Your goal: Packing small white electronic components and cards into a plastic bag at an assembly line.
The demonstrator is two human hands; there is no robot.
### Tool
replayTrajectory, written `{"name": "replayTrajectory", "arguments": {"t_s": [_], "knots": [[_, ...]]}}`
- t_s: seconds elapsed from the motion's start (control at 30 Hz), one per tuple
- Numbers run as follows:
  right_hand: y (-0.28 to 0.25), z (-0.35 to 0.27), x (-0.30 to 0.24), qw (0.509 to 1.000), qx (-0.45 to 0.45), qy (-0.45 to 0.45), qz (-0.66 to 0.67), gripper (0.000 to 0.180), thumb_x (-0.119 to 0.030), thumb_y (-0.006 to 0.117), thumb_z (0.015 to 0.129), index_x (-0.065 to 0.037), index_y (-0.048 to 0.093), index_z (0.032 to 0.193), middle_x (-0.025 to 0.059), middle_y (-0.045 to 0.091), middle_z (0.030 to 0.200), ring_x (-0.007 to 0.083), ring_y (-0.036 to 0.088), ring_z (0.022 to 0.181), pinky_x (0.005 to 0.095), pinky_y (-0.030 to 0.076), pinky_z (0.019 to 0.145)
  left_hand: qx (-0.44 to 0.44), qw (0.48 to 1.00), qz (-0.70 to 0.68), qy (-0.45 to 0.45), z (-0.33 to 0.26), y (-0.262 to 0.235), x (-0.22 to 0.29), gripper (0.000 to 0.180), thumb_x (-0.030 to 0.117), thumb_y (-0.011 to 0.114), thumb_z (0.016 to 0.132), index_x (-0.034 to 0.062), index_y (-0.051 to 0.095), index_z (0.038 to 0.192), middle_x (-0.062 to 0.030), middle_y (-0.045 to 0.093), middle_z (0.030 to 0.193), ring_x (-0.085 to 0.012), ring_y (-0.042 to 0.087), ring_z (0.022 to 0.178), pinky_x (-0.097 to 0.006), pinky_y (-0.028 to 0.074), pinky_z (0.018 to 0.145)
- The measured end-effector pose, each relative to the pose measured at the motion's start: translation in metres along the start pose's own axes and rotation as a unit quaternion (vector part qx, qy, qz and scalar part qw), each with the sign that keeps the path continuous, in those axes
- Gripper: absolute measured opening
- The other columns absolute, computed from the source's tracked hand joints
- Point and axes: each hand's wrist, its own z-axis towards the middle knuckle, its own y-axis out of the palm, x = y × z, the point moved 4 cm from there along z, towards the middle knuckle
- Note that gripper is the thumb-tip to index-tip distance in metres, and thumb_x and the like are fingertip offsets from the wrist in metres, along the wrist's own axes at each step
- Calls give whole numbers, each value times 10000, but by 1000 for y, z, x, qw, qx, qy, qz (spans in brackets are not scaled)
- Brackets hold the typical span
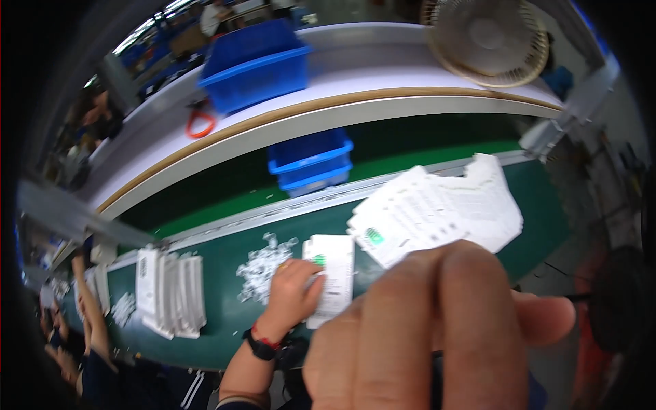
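Note:
My left hand [292, 294], with a dark band and a red cord at the wrist, rests on the left edge of a narrow white printed paper stack [336, 273] with a green patch. Its thumb and fingers are apart on the paper. Very close and large at lower center right is my right hand [424, 335], raised and blurred, its fingers bent and pressed together; whatever they hold is hidden. Beyond it, a fanned pile of white printed sheets [437, 208] spreads over the green table [225, 246]. Left of my left hand lies a heap of small white pieces [263, 270].
A row of white folded packs [171, 294] stands at left, near another person's arm [96, 314]. Across the table, a blue bin [311, 164] sits below a shelf [369, 72]. On the shelf are a larger blue bin [256, 68], orange-handled scissors [200, 124] and a round fan [485, 37].

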Motion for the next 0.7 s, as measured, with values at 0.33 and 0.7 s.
{"name": "replayTrajectory", "arguments": {"t_s": [0.33,0.7], "knots": [[-6,-4,0,990,-3,100,104,753,-515,855,563,46,597,994,74,623,863,144,590,777,240,458,658,-56,998,-27,3,22,-1,46,161,187,680,816,35,653,863,-125,638,792,-295,610,784,-410,468,730],[-1,-16,27,915,-45,321,241,681,-440,842,622,55,567,1001,63,597,906,126,589,788,222,476,678,-54,997,23,52,-20,13,-38,175,-17,690,695,-5,621,855,-161,628,817,-333,590,755,-392,462,686]]}}
